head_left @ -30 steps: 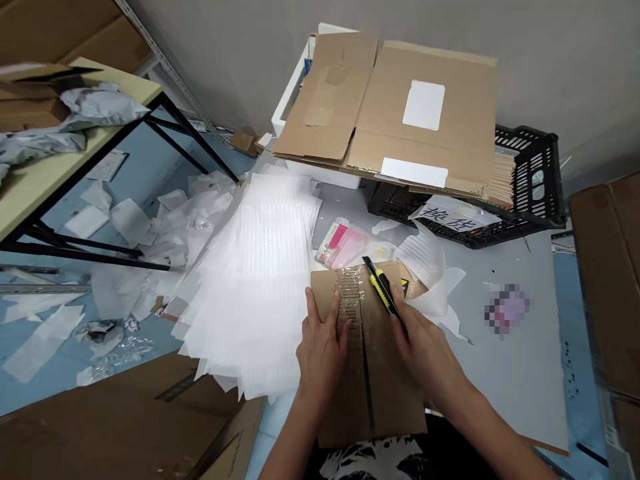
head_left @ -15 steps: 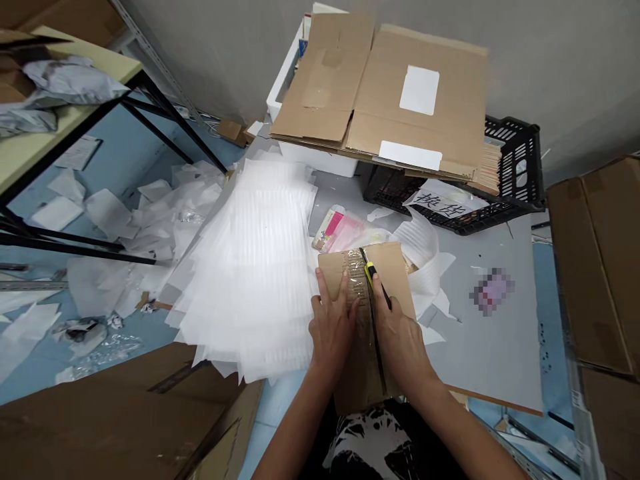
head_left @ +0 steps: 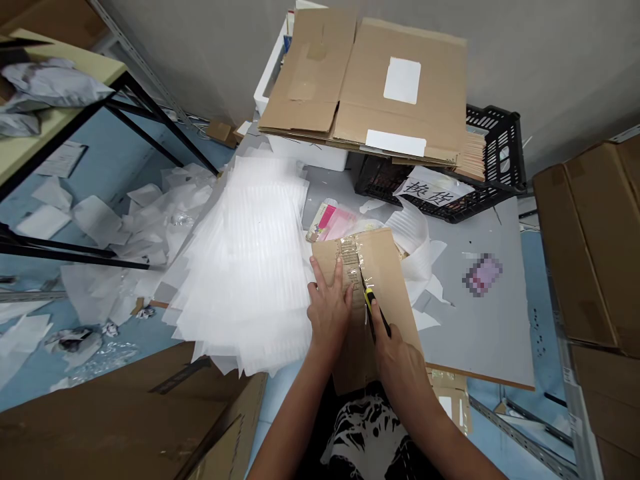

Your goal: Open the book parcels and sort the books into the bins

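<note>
A brown cardboard box (head_left: 387,267) lies at the table's front edge, close to my body, with clear tape across its far part. My left hand (head_left: 329,307) rests flat on the box's left side, fingers spread. My right hand (head_left: 400,353) is wrapped round a yellow and black utility knife (head_left: 373,301), index finger stretched along it. The knife's tip is at the slit running down the middle of the box. Just beyond the box lie a pink and white packet (head_left: 331,221) and a curled piece of white foam wrap (head_left: 413,233).
Stacked white foam sheets (head_left: 260,253) cover the table's left. At the back, flattened cardboard (head_left: 400,87) lies over a white bin (head_left: 310,153) and a black crate (head_left: 505,160). A blurred pink item (head_left: 483,275) is on the grey table (head_left: 480,333). Cartons (head_left: 575,247) stand at right.
My right hand has drawn the knife toward my body along the slit, and the cut at the box's far end shows more openly. My left hand stays on the box.
</note>
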### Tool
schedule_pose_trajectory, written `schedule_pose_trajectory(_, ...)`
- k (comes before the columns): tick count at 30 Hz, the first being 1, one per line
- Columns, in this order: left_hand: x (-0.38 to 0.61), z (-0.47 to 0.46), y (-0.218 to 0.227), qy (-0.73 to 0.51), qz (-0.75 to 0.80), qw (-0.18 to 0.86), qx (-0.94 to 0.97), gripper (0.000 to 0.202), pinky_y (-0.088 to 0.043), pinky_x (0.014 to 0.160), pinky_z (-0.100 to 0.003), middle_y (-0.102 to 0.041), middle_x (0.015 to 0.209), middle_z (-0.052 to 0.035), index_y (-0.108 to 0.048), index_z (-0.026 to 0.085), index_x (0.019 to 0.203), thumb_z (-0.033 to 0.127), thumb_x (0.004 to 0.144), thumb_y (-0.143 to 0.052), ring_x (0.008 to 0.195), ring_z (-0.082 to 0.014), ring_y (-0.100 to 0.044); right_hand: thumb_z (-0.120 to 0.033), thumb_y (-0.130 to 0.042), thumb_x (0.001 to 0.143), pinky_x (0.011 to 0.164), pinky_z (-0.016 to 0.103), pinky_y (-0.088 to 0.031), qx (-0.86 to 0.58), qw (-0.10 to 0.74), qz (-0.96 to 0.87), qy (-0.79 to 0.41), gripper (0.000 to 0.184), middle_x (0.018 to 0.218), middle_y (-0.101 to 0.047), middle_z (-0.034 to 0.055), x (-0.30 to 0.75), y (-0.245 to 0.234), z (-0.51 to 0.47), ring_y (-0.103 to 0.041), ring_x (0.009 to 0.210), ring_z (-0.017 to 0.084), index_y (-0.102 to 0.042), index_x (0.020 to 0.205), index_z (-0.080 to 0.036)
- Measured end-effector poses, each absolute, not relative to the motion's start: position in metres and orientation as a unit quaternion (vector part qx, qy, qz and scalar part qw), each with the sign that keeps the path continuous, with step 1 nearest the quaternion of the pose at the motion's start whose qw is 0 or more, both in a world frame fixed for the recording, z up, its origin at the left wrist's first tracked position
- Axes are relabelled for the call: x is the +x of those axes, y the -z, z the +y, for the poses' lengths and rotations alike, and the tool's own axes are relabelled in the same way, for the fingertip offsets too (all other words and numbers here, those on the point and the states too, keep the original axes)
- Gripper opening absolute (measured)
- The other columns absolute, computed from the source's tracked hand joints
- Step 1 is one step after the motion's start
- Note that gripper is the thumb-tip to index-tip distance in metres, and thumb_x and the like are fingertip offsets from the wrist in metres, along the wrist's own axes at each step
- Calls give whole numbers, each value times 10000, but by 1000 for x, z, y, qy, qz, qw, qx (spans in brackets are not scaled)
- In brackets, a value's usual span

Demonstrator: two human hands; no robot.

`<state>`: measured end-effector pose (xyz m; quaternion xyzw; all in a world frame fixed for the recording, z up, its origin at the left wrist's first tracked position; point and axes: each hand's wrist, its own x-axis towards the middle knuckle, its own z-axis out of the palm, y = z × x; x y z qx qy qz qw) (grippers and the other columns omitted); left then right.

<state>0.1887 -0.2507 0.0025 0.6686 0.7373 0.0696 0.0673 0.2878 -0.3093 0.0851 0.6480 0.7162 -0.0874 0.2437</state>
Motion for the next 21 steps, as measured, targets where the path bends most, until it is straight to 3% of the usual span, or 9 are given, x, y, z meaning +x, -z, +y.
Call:
schedule_pose_trajectory(3, 191, -251, -2, -66, 739, 56, 668, 552, -511, 465, -301, -201, 1555, -197, -301, 315, 1471, 462, 939, -322, 903, -261, -547, 56, -427, 772, 413, 190, -460, 644, 230, 727, 56, 781, 772, -644, 54, 293, -85, -333, -567, 437, 108, -279, 1496, -197)
schedule_pose_trajectory(7, 193, -250, -5, -33, 742, 70, 666, 557, -523, 460, -302, -175, 1562, -197, -266, 331, 1479, 479, 943, -294, 951, -280, -544, 73, -462, 713, 376, 183, -428, 640, 214, 738, 20, 897, 791, -635, 33, 301, -76, -364, -503, 384, 80, -182, 1517, -211)
schedule_pose_trajectory(13, 195, -249, -9, -2, 745, 86, 661, 571, -544, 477, -342, -130, 1572, -194, -180, 365, 1491, 513, 943, -237, 1003, -312, -537, 87, -473, 679, 374, 180, -433, 636, 228, 737, 14, 838, 776, -623, 31, 308, -66, -399, -482, 378, 70, -341, 1457, -195)
schedule_pose_trajectory(21, 195, -250, -7, -29, 740, 90, 666, 596, -542, 494, -373, -131, 1568, -208, -202, 342, 1494, 531, 933, -258, 974, -316, -537, 90, -509, 628, 343, 180, -390, 630, 233, 740, 26, 855, 754, -642, 34, 318, -69, -426, -501, 355, 78, -416, 1422, -213)
